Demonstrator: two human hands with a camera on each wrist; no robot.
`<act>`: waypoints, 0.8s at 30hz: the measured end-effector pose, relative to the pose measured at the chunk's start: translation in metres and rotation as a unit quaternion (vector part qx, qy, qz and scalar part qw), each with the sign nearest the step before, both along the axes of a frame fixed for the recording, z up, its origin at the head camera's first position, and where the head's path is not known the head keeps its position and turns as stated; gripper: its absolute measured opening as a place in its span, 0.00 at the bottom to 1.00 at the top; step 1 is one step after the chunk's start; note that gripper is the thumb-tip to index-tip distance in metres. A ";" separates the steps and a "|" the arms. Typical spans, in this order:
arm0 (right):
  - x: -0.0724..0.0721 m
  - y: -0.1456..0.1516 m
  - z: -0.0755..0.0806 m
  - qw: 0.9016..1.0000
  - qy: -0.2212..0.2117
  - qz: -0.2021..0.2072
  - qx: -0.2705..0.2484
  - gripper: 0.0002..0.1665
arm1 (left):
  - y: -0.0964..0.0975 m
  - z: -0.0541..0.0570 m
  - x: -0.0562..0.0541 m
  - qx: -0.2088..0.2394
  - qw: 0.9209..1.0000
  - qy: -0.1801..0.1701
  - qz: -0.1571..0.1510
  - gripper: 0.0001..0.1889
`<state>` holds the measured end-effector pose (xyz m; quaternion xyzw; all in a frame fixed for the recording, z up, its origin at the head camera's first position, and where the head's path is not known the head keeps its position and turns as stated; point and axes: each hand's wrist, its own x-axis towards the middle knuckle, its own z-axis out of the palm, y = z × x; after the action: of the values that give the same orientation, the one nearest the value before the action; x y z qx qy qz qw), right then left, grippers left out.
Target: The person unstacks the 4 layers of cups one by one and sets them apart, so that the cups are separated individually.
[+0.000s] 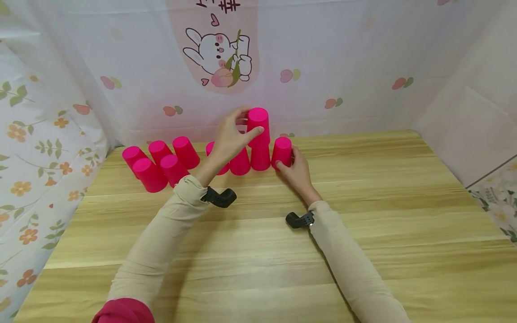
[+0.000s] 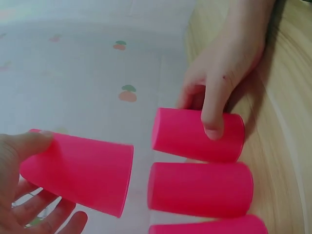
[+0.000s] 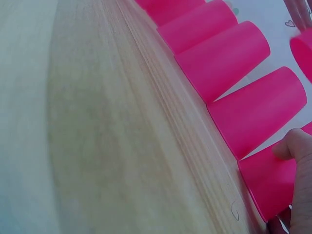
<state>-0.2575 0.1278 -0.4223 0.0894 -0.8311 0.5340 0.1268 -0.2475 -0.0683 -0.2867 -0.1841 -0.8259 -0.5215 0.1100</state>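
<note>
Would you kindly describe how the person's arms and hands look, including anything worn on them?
The left hand and right hand are bare. The left sleeve and right sleeve are plain beige, the left one wrinkled, with dark pink cloth at its upper end. Each wrist wears a black, angled device: a left one and a right one.

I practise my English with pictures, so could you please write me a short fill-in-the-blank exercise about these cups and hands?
1. The person's ____ hand holds the higher cup.
2. In the head view, the right hand grips the cup at the ____ end of its row.
3. The higher cup's open mouth faces ____.
4. Every visible cup is bright ____.

Missing words: left; right; down; pink.
</note>
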 end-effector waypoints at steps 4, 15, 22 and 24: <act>0.001 0.001 0.000 1.000 0.001 -0.003 0.003 0.30 | -0.012 0.004 0.015 -0.014 1.000 0.019 0.018 0.29; 0.000 0.002 -0.001 1.000 0.002 -0.010 0.007 0.30 | -0.063 0.012 0.052 -0.072 0.994 0.044 0.072 0.30; -0.001 0.000 0.000 1.000 0.001 -0.001 0.009 0.31 | -0.098 0.008 0.067 -0.091 0.987 0.063 0.115 0.27; 0.000 0.000 0.000 1.000 -0.002 -0.002 0.006 0.31 | -0.104 0.006 0.071 -0.097 0.986 0.068 0.118 0.27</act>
<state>-0.2575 0.1277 -0.4228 0.0872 -0.8350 0.5287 0.1253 -0.1761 -0.1725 -0.2807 -0.1297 -0.8791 -0.4087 0.2081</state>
